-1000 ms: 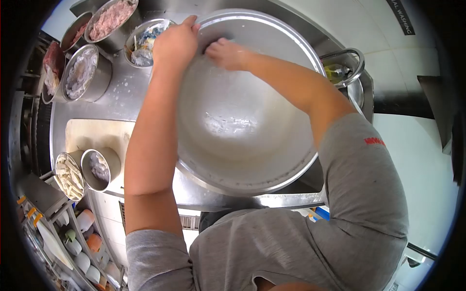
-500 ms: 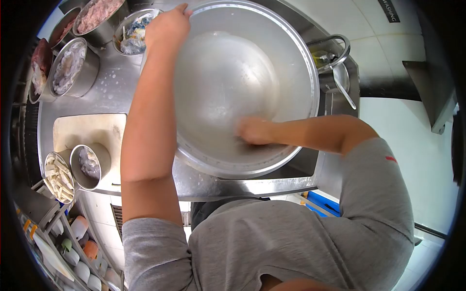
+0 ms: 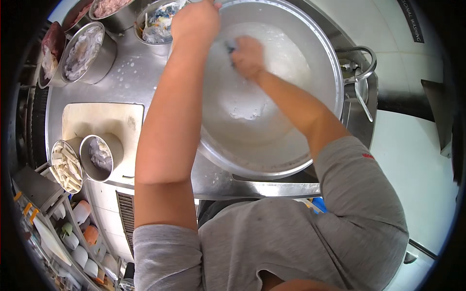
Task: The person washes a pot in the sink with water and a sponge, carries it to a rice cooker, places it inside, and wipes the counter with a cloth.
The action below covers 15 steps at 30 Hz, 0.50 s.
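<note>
A large round metal pot (image 3: pixel 318 97) lies tipped in the sink, its mouth facing me. My left hand (image 3: pixel 196 20) is closed at the upper left of the pot, on its rim or a handle there; the fingers are partly hidden. Inside the pot, my right hand (image 3: pixel 247 56) is blurred by motion against the upper inner wall. A small dark thing (image 3: pixel 230 47) shows at its fingertips, too smeared to name. Cloudy water and a patch of foam (image 3: pixel 247 112) wet the pot's inside.
Left of the pot, the steel counter (image 3: pixel 124 80) holds a tub of pale seafood (image 3: pixel 85 53), a tub of minced meat (image 3: pixel 111 9) and a tub with plastic wrap (image 3: pixel 162 24). Two small pots (image 3: pixel 114 145) stand by a cutting board (image 3: pixel 77 114). A ladle (image 3: pixel 364 104) is at right.
My right hand has swept from the lower part of the pot up to its upper wall. Foam now shows inside. The camera view has shifted; my left hand stays at the rim.
</note>
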### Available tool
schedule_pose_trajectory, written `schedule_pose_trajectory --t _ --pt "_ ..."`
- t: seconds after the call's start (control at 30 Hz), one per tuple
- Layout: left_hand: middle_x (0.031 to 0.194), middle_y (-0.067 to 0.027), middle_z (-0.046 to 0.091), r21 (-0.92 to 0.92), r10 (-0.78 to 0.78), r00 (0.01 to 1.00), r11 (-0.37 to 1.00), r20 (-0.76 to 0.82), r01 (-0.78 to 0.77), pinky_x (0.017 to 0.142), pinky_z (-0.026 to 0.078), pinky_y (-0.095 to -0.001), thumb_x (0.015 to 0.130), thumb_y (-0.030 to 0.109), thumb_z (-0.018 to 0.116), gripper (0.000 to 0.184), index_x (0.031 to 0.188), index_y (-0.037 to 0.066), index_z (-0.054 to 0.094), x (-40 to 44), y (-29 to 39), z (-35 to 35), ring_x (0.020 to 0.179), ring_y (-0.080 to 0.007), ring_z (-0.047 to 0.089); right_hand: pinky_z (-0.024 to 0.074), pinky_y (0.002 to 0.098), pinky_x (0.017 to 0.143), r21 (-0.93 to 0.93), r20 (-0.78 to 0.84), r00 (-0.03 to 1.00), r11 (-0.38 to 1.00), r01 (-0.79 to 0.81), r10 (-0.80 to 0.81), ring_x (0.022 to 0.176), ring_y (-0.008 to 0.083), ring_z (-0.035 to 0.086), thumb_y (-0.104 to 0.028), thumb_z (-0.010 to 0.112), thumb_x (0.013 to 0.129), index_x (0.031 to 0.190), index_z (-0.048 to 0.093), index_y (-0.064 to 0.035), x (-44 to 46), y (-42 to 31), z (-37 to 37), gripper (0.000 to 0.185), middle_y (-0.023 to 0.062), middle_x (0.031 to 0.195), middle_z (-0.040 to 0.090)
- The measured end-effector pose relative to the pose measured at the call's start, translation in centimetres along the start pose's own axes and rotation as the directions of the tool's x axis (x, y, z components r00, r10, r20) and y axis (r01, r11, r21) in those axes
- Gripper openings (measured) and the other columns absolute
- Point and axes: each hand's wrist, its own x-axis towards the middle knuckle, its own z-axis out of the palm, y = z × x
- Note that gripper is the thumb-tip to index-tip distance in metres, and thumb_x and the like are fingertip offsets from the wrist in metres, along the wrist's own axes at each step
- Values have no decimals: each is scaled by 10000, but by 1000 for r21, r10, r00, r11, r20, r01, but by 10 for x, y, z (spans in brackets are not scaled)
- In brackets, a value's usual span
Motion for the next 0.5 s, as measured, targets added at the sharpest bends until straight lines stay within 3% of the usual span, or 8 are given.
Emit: schedule_pose_trajectory --t 0.03,0.1,0.2,0.27,0.4,0.47,0.5 --pt "905 -189 658 0 5 1000 1000 -5 -5 769 494 -465 914 285 449 305 1139 134 589 0 0 1 868 -354 633 355 498 895 40 154 978 988 -146 138 1013 357 487 -198 513 788 960 586 -49 2 16 -20 239 166 1046 549" --pt "904 -185 659 -5 12 1000 1000 -23 -12 771 494 -463 913 280 451 303 1136 129 590 2 -1 1 872 -352 633 354 498 918 87 -90 990 991 -101 109 1110 349 454 -201 502 802 1080 552 -34 -25 73 -11 329 182 1186 513" --pt "918 -186 659 -47 -2 999 999 -49 0 781 492 -460 910 280 456 310 1146 129 588 3 -2 5 879 -348 633 369 494 907 -39 -155 979 990 -136 129 1164 357 418 -207 508 808 1217 491 -62 -79 106 16 434 212 1274 446" --pt "932 -191 657 -41 -21 1000 999 -10 21 792 490 -459 908 287 460 322 1165 136 583 2 2 2 886 -347 632 352 511 930 25 -116 989 995 98 -94 1234 373 361 -211 514 815 1297 424 -66 -109 86 7 512 223 1316 389" --pt "947 -194 657 -35 -15 1000 999 10 16 807 486 -459 906 312 469 354 1197 139 572 -1 5 -7 907 -342 630 235 511 1077 171 226 905 929 328 -361 1339 372 245 -162 500 828 1306 398 -2 -124 -8 1 514 215 1381 322" --pt "1018 -177 647 -53 -13 1000 999 5 13 838 471 -456 931 331 428 363 1234 172 549 5 -4 7 973 -343 609 201 499 1102 79 239 838 870 487 -491 1341 374 241 -130 462 852 1324 388 -12 -107 -52 -1 493 224 1403 293" --pt "1054 -168 642 -57 -9 1000 998 -6 8 854 463 -455 944 341 408 367 1252 189 537 8 -7 15 1005 -344 598 200 499 1100 185 127 922 922 341 -367 1343 374 235 -121 445 861 1325 390 -15 -97 -66 12 479 222 1410 289"
